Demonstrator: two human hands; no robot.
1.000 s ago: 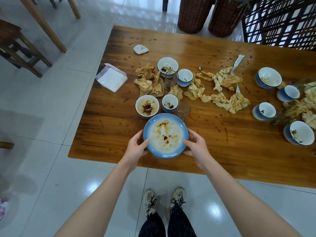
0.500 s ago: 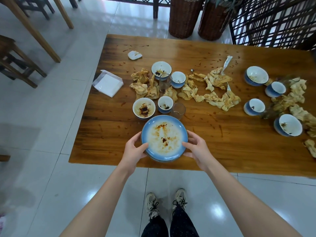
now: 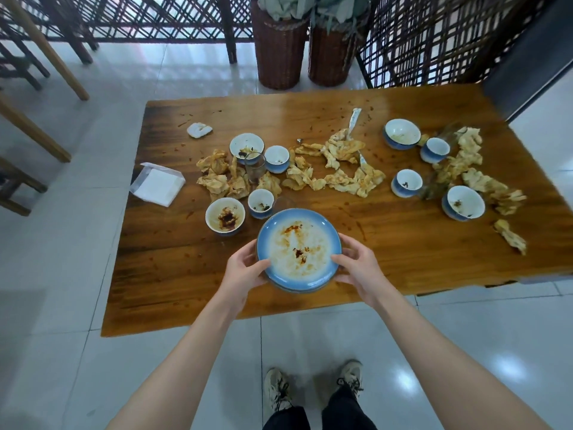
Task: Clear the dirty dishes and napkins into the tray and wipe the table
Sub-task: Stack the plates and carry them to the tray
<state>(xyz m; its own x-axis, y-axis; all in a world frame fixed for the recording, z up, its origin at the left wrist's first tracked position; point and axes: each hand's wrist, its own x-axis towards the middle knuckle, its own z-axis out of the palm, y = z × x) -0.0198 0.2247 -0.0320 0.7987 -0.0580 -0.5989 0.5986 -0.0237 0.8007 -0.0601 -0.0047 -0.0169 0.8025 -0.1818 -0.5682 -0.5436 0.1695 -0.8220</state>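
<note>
Fingers (image 3: 356, 248) gripping plate (image 3: 299, 249), glass (image 3: 283, 200) behind half-hidden

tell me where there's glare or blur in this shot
Head view: pale glare whitens the glossy brown wooden table at its far middle; the stained crumpled paper napkins at the right edge are smeared; the round blue-rimmed plate is sharp.

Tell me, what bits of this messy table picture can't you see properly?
All in the head view:
- Fingers of the left hand and right hand: partly hidden under the blue plate they grip.
- Clear glass: mostly hidden behind the plate's far rim.
- Blurred glass on the right: can't tell if upright or tipped.
- Table: near right corner cut off by the picture edge.
- Tray: nowhere in view.
</note>
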